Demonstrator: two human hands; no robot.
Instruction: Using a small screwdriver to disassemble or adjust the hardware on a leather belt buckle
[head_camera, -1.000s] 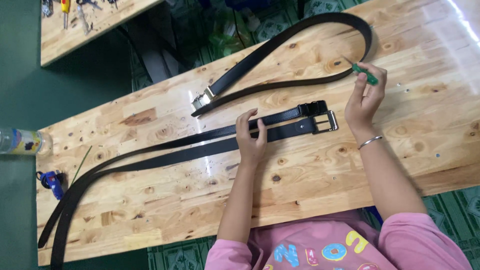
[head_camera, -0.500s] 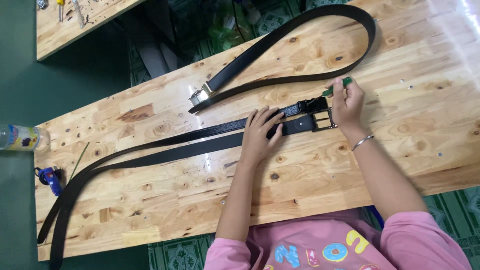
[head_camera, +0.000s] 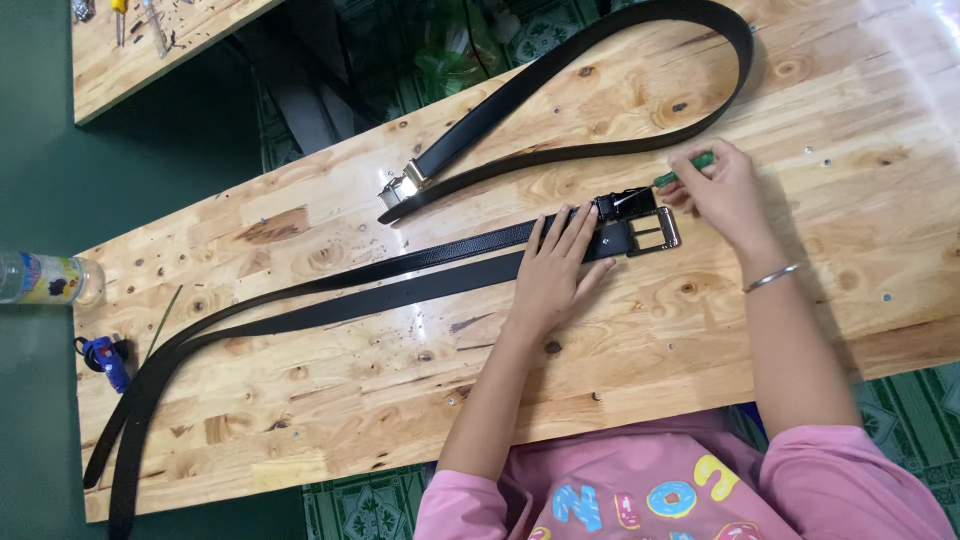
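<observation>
Right hand (head_camera: 722, 190) has come down from mid-air, fingers pinched on green-handled screwdriver (head_camera: 684, 170), tip now at black buckle (head_camera: 628, 205); left hand (head_camera: 556, 270) has slid right, fingers flat together, pinning belt (head_camera: 400, 290) mid-table.

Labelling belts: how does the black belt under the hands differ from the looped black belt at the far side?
The near black leather belt lies doubled and nearly straight; the far black leather belt curves in a loop. The left hand presses the near one; the far one lies untouched. Both are black, with metal buckles, on the wooden table.

Pink short-slv tee (head_camera: 690, 490), colourful print; silver bangle (head_camera: 771, 278).
</observation>
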